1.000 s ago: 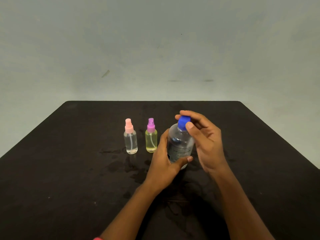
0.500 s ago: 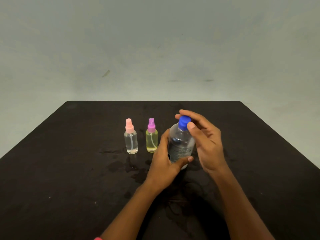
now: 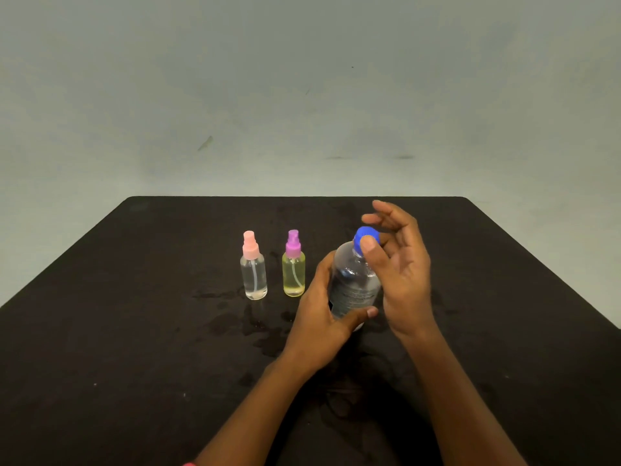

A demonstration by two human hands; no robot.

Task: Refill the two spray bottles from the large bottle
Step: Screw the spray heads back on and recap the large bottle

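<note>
The large clear bottle (image 3: 353, 284) with a blue cap (image 3: 365, 233) stands on the black table (image 3: 117, 348), right of centre. My left hand (image 3: 319, 321) wraps around its body from the left. My right hand (image 3: 405, 274) is beside the neck. Its thumb rests on the front of the cap and its fingers are spread and lifted above it. To the left stand two small spray bottles: a clear one with a pink sprayer (image 3: 253, 274) and a yellowish one with a purple sprayer (image 3: 294, 272). Both are upright and capped.
Wet patches (image 3: 258, 326) darken the table in front of the spray bottles and near my left wrist. The table's far edge (image 3: 295, 197) meets a plain grey wall. Bare tabletop lies to the left and right of the bottles.
My right hand's fingers, curled over the blue cap before, have lifted and spread, leaving the thumb on the cap. My left hand keeps its hold and the bottles stay put.
</note>
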